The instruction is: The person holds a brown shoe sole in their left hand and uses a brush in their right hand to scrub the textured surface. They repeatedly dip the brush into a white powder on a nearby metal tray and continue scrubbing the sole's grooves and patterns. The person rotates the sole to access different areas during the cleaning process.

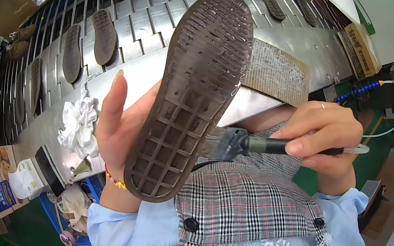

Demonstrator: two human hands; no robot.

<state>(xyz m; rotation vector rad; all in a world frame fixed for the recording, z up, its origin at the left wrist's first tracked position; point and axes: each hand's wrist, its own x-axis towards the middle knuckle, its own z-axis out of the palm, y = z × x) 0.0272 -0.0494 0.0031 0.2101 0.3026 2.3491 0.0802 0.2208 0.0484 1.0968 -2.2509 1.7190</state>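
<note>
A dark brown shoe sole (179,110) is tilted up in front of me, its hollow gridded side facing me. My left hand (120,117) holds it from behind at the left edge; the thumb stands free and the other fingers are mostly hidden. Wet, glossy streaks cover the ribbed upper part of the sole. My right hand (321,136) grips the dark handle of a brush (234,143), and a clear tube (357,149) runs from the handle's end. The bristles touch or nearly touch the sole's lower right edge.
Behind the sole runs a slatted metal conveyor (139,26) carrying several more soles (104,37). On the metal ledge lie a ridged tan board (277,70), crumpled white cloth or tissue (77,124) and a black flat device (50,171). A cardboard box (359,51) stands at right, near a blue jointed hose (358,92).
</note>
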